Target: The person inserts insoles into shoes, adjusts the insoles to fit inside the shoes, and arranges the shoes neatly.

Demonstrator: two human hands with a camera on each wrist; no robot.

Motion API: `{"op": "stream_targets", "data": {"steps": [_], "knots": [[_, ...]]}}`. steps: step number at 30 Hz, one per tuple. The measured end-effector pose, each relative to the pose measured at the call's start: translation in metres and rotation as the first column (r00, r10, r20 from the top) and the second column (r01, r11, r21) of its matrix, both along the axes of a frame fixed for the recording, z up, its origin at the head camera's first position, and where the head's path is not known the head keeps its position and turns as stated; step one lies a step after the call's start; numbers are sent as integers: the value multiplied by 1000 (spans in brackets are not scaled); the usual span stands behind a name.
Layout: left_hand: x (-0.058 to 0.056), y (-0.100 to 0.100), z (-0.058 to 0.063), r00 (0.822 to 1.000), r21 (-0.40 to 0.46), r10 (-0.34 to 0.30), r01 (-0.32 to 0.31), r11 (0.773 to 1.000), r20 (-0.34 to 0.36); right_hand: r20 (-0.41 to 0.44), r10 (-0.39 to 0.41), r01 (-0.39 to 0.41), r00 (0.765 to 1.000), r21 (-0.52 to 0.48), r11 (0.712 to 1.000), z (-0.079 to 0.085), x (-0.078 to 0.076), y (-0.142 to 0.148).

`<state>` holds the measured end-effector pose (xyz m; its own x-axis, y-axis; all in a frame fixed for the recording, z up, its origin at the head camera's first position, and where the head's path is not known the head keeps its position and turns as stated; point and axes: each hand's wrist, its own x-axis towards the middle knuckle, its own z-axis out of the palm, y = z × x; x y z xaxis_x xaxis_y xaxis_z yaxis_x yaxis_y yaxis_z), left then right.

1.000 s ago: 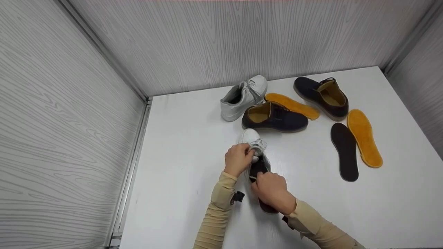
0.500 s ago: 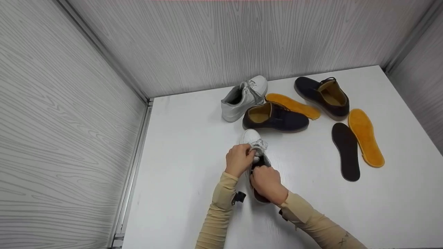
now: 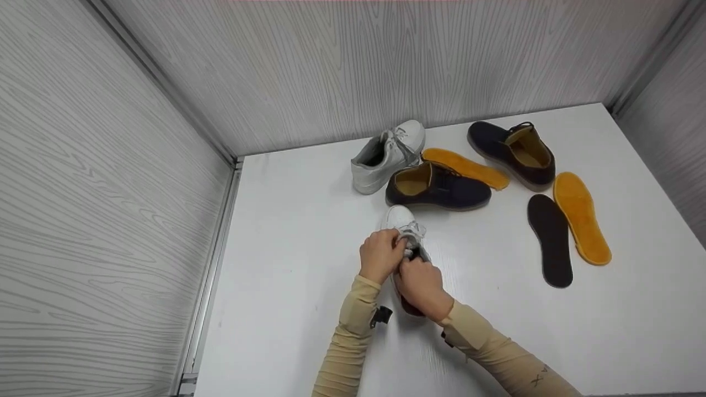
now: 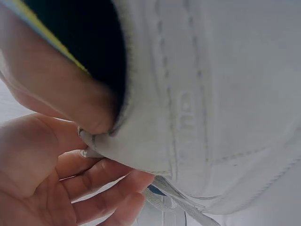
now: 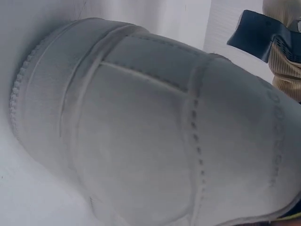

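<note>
A white sneaker (image 3: 401, 216) lies on the table, toe pointing away from me. My left hand (image 3: 380, 256) pinches the sneaker's tongue near the laces. Bent over the shoe's opening, my right hand (image 3: 422, 288) grips a dark brown insole (image 3: 411, 309), whose heel end sticks out toward me. The insole's front part is hidden inside the shoe. In the left wrist view, the right hand (image 4: 56, 77) reaches into the opening beside the insole's yellow edge (image 4: 61, 47). The sneaker's outer side (image 5: 136, 136) fills the right wrist view, and the right fingers are mostly out of it.
Behind the hands lie a second white sneaker (image 3: 375, 165), a dark shoe (image 3: 458, 193) and another dark shoe (image 3: 510, 157). An orange insole (image 3: 466, 167) is between them. At the right lie another orange insole (image 3: 582, 220) and a dark insole (image 3: 550, 242). Panels enclose the table.
My right hand has moved forward and slightly left, pushing the brown insole deeper into the sneaker, so less of it sticks out. My left hand has kept its place at the tongue.
</note>
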<state>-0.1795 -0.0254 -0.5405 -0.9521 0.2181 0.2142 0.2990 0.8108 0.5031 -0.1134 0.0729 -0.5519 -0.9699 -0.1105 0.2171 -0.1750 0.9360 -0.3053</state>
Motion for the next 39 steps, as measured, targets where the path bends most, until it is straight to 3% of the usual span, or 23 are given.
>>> {"op": "stream_targets", "data": {"steps": [8, 11, 14, 18, 24, 33, 39], "knots": [[4, 6, -3, 998, -37, 58, -60, 998, -40, 24, 79, -81, 997, 60, 995, 15, 8, 6], [4, 6, -4, 997, -36, 55, -57, 998, -45, 133, 98, -109, 986, 78, 991, 23, 13, 9], [3, 6, -4, 998, -37, 55, -56, 998, -44, 281, 96, -127, 955, 96, 987, 34, 20, 9], [2, 6, -3, 998, -34, 55, -56, 998, -32, 354, 87, -141, 931, 130, 981, 48, 30, 9], [1, 8, -2, 999, -18, 39, -39, 999, -2, 342, 96, -152, 935, 143, 978, 51, 35, 11], [-1, 5, -2, 999, -15, 41, -41, 999, -5, 352, 74, -111, 933, 86, 990, 40, 20, 9], [0, 5, -3, 999, -8, 34, -34, 999, -1, 256, 71, -84, 964, 39, 996, 23, 14, 7]]}}
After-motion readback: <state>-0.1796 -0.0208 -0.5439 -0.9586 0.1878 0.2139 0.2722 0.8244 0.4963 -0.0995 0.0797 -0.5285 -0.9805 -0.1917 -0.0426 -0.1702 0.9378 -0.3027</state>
